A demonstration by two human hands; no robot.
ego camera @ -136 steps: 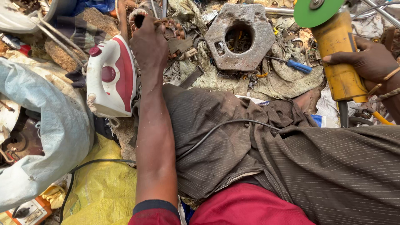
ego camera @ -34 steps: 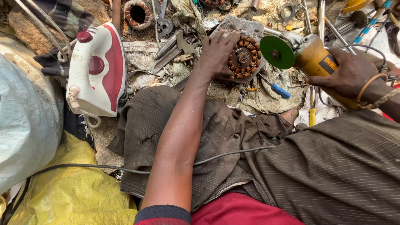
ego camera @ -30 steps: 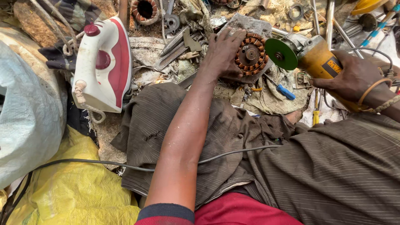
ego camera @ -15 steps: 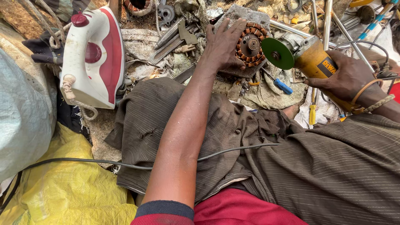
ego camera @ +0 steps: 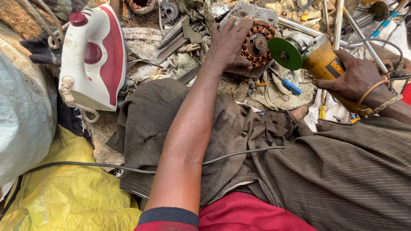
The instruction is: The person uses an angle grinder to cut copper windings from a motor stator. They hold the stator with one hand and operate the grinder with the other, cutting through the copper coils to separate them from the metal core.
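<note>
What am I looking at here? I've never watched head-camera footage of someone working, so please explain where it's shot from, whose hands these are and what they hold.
The camera sits on the person's head and looks down over their lap, covered in brown striped cloth. Both bare hands are theirs. The left hand presses on a round motor part with copper windings. The right hand has its grip around a yellow angle grinder, whose green disc is beside that part. A black cable crosses the lap. A red and white clothes iron lies to the left, amid scrap metal.
</note>
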